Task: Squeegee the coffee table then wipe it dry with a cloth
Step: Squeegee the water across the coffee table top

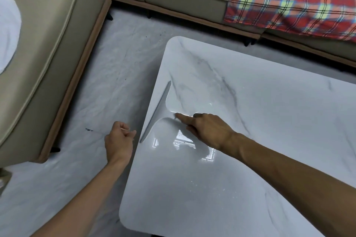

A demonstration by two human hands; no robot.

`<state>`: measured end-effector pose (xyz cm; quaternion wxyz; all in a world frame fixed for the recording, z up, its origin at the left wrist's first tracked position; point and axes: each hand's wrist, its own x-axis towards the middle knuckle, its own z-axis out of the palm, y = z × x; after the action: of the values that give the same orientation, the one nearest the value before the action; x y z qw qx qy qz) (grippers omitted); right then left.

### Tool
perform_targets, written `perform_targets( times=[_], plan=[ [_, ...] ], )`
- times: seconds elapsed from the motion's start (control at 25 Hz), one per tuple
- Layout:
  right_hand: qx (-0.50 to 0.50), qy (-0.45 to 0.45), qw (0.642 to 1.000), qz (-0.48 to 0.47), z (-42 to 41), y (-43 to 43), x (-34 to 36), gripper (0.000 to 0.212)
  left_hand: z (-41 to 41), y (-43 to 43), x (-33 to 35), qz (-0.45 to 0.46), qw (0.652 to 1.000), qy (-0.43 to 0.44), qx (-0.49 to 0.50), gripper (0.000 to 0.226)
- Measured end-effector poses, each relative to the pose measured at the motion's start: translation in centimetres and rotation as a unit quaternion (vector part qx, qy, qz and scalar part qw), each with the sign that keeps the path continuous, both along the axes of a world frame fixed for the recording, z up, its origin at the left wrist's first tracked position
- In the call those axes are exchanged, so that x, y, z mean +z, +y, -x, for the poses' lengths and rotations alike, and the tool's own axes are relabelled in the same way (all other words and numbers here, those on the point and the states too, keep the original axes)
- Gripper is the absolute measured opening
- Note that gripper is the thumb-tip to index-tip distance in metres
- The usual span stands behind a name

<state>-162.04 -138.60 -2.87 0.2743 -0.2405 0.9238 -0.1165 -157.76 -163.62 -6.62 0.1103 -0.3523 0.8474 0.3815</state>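
**Squeegee working near the table's left edge**

The marble-look coffee table [250, 121] is filling most of the view, its glossy top reflecting a ceiling light and carrying scattered droplets toward the near side; a beige sofa [48, 54] is wrapping round the far and left sides, a red plaid blanket [289, 0] draped over it. The squeegee [163, 109] is lying on the tabletop close to the left edge — its blade's long axis is running roughly parallel to that edge, far end pointing toward the sofa, near end toward the person; the pale handle is reaching right, into the right hand [208, 131], which is gripping it with the forefinger stretched along it. The left hand [119, 140] is hanging loosely curled beside the table over the floor, holding nothing that I can make out. To do this stroke well, I judge the blade should be staying flat and evenly pressed — carrying water off the edge; no cloth is visible.
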Motion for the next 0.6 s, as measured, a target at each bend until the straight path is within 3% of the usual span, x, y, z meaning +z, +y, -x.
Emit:
perform_targets(
  times=[0.12, 0.28, 0.36, 0.6],
  plan=[
    [-0.032, -0.004, 0.999, -0.015, -2.0, 5.5, 0.4, 0.047, -0.4, 1.2, -0.6, 0.005, 0.999, -0.011, -0.049, 0.009],
    [-0.083, -0.004, 0.994, -0.071, -4.5, 12.5, 2.3, 0.049, -1.0, 3.7, -0.9, -0.059, 0.982, -0.117, -0.134, 0.035],
    [-0.091, -0.017, 0.992, -0.082, -5.4, 14.3, 3.4, 0.049, -1.4, 4.4, -0.9, -0.081, 0.973, -0.153, -0.15, 0.036],
    [0.019, -0.018, 0.999, 0.021, -5.1, 5.9, 1.6, 0.042, -1.2, 2.8, -0.7, -0.092, 0.983, -0.141, -0.075, 0.029]
  ],
)
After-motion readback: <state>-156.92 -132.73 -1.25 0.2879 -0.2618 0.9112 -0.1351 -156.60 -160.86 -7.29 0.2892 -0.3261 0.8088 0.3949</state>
